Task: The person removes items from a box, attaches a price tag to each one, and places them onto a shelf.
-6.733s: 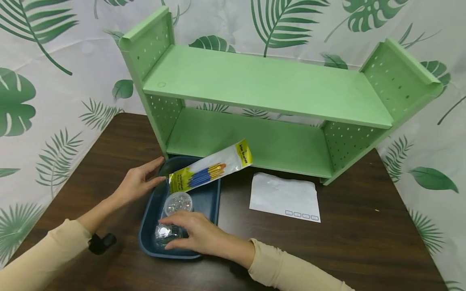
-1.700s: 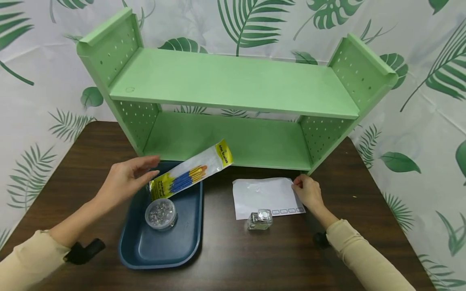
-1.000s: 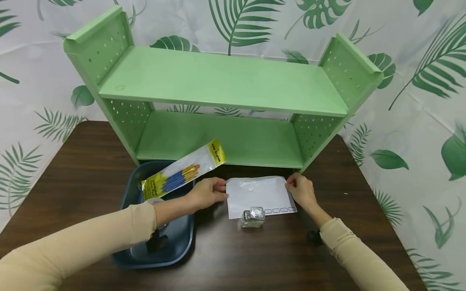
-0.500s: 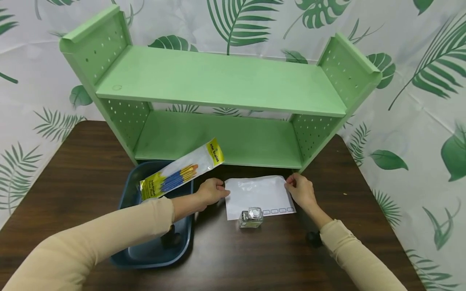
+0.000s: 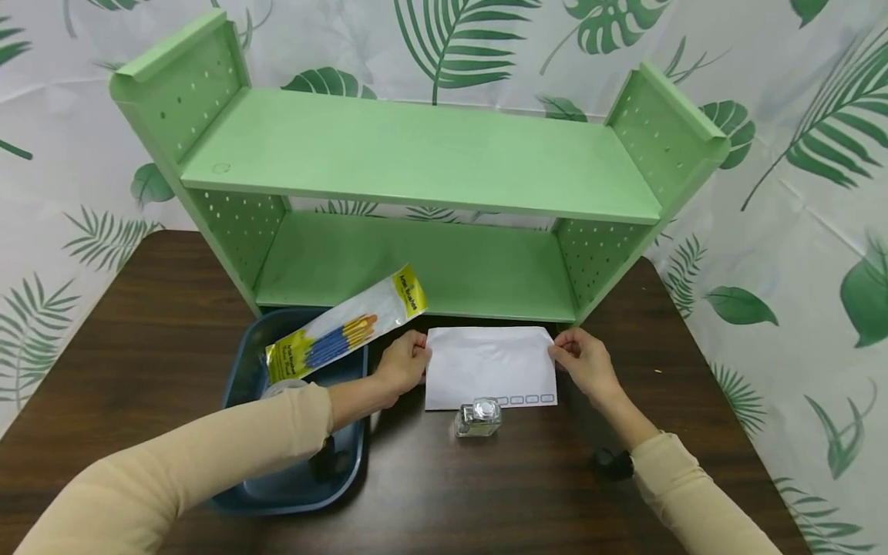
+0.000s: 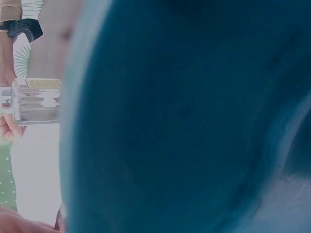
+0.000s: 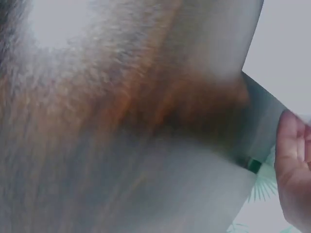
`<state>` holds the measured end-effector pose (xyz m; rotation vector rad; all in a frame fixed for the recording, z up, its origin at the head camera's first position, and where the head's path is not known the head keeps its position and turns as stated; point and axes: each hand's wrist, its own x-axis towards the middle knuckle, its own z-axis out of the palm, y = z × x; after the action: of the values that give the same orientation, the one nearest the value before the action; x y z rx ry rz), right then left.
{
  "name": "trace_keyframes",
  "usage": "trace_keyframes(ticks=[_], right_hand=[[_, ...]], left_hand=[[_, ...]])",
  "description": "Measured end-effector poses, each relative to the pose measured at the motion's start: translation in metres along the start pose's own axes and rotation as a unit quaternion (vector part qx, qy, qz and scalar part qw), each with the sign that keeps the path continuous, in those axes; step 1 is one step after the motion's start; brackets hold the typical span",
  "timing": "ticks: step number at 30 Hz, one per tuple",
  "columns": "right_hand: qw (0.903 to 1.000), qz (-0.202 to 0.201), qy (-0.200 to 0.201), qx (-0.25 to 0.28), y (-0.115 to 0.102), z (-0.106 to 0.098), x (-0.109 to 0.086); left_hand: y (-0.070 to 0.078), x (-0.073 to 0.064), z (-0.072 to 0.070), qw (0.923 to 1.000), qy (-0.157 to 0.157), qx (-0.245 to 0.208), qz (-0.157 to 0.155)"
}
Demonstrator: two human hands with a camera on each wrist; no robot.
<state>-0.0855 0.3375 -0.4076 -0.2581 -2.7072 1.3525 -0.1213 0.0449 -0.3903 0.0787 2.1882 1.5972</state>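
Note:
A white envelope (image 5: 491, 362) with a row of small printed boxes lies between my two hands in the head view, its face tilted toward me. My left hand (image 5: 404, 361) pinches its left edge, that arm reaching across the blue tray. At the right edge, my right hand (image 5: 588, 362) pinches the upper corner between thumb and fingers. Just before the lower edge stands a small clear glass bottle (image 5: 479, 418) with a silvery cap, overlapping the envelope in view. The right wrist view catches my right hand's fingers (image 7: 291, 165) at the envelope's edge.
Under my left forearm sits the blue tray (image 5: 361, 455), with a packet of artist brushes (image 5: 347, 324) across its rim and a mostly hidden round clear tub (image 5: 283, 387). A green two-tier shelf (image 5: 423, 154) stands behind the envelope on the dark wooden table (image 5: 486, 493).
The bottle has gone from the tray to the table in my right hand. My left hand has crossed from the tray to the envelope, which has now straightened and shifted slightly toward the shelf.

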Motion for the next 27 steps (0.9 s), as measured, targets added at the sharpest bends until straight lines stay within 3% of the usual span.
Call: trace_keyframes(ticks=[4, 9, 12, 15, 18, 23, 27], right_hand=[[0.9961, 0.016, -0.002, 0.087, -0.004, -0.010, -0.002], [0.9862, 0.038, 0.043, 0.155, -0.016, -0.020, -0.003], [0.9705, 0.058, 0.082, 0.219, -0.024, -0.022, -0.002], [0.9500, 0.075, 0.120, 0.278, -0.033, -0.019, -0.001], [0.9348, 0.082, 0.148, 0.312, -0.042, -0.013, 0.000], [0.9168, 0.090, 0.178, 0.346, -0.054, -0.004, 0.001], [0.9098, 0.098, 0.174, 0.364, -0.060, 0.001, -0.001]], left_hand=[[0.004, -0.002, 0.000, 0.9995, 0.006, -0.016, 0.027], [0.011, -0.006, 0.003, 0.9938, 0.012, -0.105, 0.036], [0.016, -0.010, 0.005, 0.9825, 0.018, -0.182, 0.034], [0.018, -0.015, 0.008, 0.9664, 0.020, -0.254, 0.037], [0.018, -0.020, 0.013, 0.9551, 0.016, -0.291, 0.052], [0.018, -0.026, 0.020, 0.9558, 0.013, -0.280, 0.089], [0.020, -0.025, 0.025, 0.9666, 0.026, -0.225, 0.120]])
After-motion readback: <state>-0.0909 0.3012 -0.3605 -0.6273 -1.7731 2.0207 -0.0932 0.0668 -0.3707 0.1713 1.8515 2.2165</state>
